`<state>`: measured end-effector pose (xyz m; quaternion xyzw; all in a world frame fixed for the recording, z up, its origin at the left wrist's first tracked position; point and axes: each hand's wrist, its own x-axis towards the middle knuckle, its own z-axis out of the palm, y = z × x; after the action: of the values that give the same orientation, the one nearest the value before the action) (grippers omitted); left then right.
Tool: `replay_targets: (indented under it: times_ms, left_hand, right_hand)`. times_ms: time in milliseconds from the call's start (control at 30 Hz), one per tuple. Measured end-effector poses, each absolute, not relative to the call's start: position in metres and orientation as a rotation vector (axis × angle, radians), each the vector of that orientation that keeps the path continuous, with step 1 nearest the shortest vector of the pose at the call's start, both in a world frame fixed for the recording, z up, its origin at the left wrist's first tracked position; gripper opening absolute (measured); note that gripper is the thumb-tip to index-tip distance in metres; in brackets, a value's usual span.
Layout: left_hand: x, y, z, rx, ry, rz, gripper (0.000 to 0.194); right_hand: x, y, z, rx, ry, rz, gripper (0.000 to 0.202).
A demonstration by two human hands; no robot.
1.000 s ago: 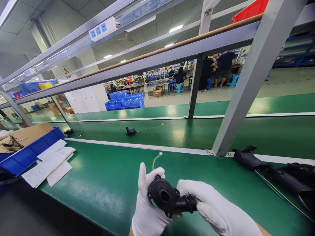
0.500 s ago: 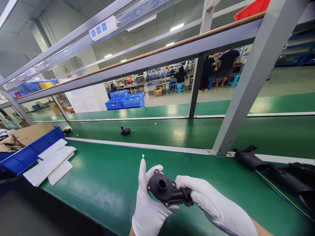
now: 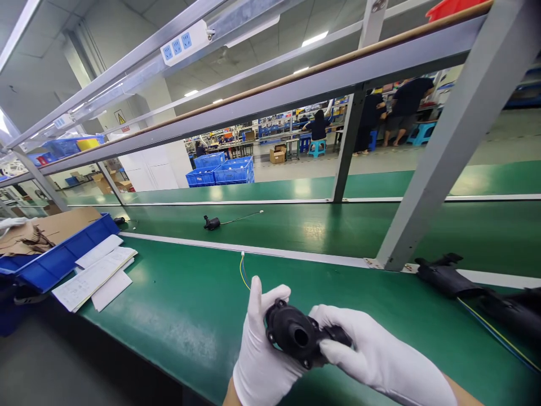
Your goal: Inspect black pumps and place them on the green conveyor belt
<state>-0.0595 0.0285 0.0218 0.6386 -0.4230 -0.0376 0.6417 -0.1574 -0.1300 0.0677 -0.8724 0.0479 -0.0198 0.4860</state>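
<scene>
Bright ceiling strip lights (image 3: 315, 38), glare on green belt (image 3: 308, 228), bowed edges

Green workbench (image 3: 177, 316) under a grey metal frame (image 3: 456, 141); ceiling lights (image 3: 315, 38) glow.

The pump housing (image 3: 296, 335) is matt black plastic; the gloves on the left hand (image 3: 260, 361) and right hand (image 3: 372, 358) are white knit cloth. The table (image 3: 177, 304) is glossy green, its frame (image 3: 456, 135) dull grey metal. Papers (image 3: 95, 270) lie beside a blue plastic bin (image 3: 63, 254).
</scene>
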Motion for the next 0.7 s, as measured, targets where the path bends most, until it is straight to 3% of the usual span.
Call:
replay_targets:
  times_ms: [233,467,700]
  left_hand:
    - [-0.061,0.026,0.028,1.411,-0.987,-0.066,0.116]
    - [-0.054,0.030,0.027,1.618,-1.109,0.141,0.126]
    - [-0.003,0.042,0.012,1.934,-1.173,0.635,0.078]
  right_hand:
    - [-0.157,-0.132,0.068,-2.116,0.084,-0.067,0.029]
    - [-0.159,-0.141,0.063,-2.115,0.022,-0.167,0.021]
    - [-0.173,-0.160,0.063,-2.080,-0.350,-0.263,0.015]
